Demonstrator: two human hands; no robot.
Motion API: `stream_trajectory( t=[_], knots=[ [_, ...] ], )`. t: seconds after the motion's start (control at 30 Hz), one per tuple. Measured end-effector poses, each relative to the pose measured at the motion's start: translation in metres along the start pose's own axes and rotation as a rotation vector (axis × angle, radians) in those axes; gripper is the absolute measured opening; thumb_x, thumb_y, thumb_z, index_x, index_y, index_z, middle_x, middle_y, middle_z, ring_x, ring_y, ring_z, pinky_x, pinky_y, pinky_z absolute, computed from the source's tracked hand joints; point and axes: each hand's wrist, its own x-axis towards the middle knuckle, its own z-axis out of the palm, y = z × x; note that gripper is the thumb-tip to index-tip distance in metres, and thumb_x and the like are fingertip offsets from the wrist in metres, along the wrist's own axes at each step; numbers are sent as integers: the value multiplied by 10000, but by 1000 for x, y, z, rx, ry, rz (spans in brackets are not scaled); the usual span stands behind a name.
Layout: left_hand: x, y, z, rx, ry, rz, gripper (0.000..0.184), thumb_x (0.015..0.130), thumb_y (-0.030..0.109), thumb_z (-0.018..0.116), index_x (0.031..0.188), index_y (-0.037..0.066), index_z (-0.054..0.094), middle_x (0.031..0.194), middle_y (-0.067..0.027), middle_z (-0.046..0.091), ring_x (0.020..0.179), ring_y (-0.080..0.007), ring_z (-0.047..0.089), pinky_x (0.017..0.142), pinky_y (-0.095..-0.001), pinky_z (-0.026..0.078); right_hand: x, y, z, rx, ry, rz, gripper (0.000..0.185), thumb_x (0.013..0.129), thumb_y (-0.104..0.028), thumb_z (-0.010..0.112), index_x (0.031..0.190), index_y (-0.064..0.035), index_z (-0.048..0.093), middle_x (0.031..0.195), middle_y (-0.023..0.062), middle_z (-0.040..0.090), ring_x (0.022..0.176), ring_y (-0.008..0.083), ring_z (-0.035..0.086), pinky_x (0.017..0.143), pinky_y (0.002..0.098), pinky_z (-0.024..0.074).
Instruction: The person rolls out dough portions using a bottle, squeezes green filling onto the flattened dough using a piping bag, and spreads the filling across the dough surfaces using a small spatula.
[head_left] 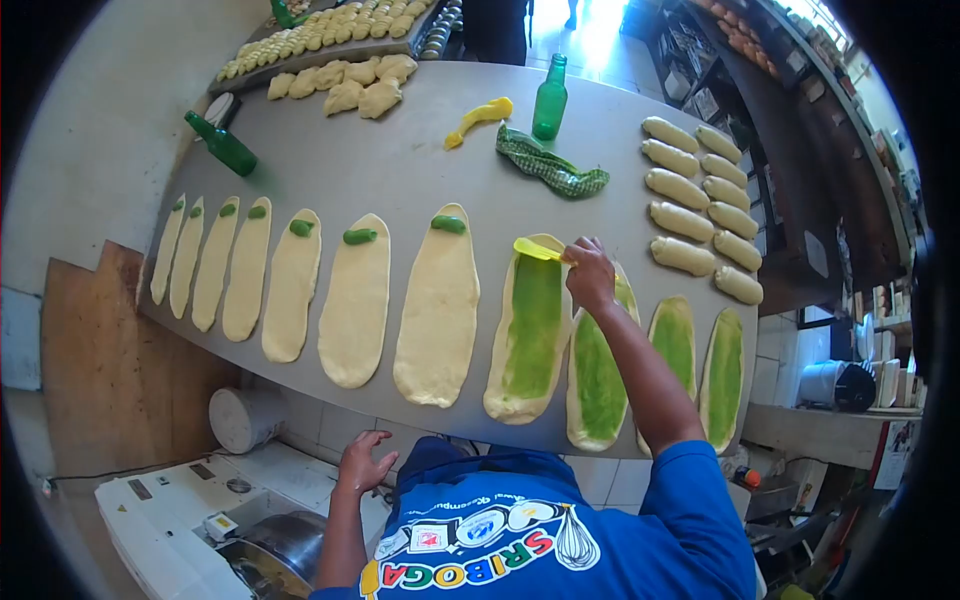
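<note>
My right hand [591, 273] is closed on a yellow spatula [537, 249], whose blade lies at the top end of a long flat dough strip [510, 390] coated with green paste [535, 320]. To its right, several more strips carry the same green spread [600, 385]. On the left, several plain dough strips [437, 320] each bear a small green lump [449, 225] near the top. My left hand [366, 461] hangs off the table's front edge, fingers apart, holding nothing.
On the grey table [400, 150] stand a green bottle [550, 98], a lying green bottle [222, 145], a green patterned bag [550, 165], a yellow piece [478, 120], dough rolls [682, 222] at right and dough lumps [345, 95] at back left. A machine [170, 520] is below left.
</note>
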Motion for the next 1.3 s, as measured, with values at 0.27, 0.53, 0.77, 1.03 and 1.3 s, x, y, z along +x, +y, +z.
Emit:
stream_trajectory(
  t=[0.27,0.53,0.77,1.03,1.3],
  knots=[
    [1,-41,9,-40,-71,38,364,767,193,752,1108,81,690,1077,-113,671,936,-270,648,827,-373,525,-146,-48,-38,-90,-375,-218,182,688,34,576,775,-109,645,800,32,545,796,222,509,611,354,466],
    [3,-92,-7,-121,-76,77,368,759,153,749,1111,67,685,1090,-111,666,927,-266,646,824,-373,526,-194,-79,-67,118,-257,11,149,711,48,532,770,-59,617,816,81,561,765,256,502,649,367,433],
    [18,-143,-48,-90,-52,107,387,754,131,754,1128,62,682,1103,-117,669,954,-275,652,841,-371,530,-244,-105,-28,-148,-107,14,133,763,42,523,795,-40,623,871,99,566,815,294,521,736,392,454],
    [15,-188,-63,-63,-47,50,387,753,159,750,1124,75,680,1112,-111,659,949,-275,650,843,-372,527,-202,-175,-49,149,43,136,150,761,70,584,856,-10,669,828,84,578,678,213,518,609,321,422],
    [19,-166,-68,-96,-34,41,389,762,176,755,1135,94,681,1123,-103,658,965,-270,651,845,-370,527,32,-119,48,103,164,-129,215,685,68,524,816,-34,661,808,81,606,733,280,544,678,368,442]
  ],
)
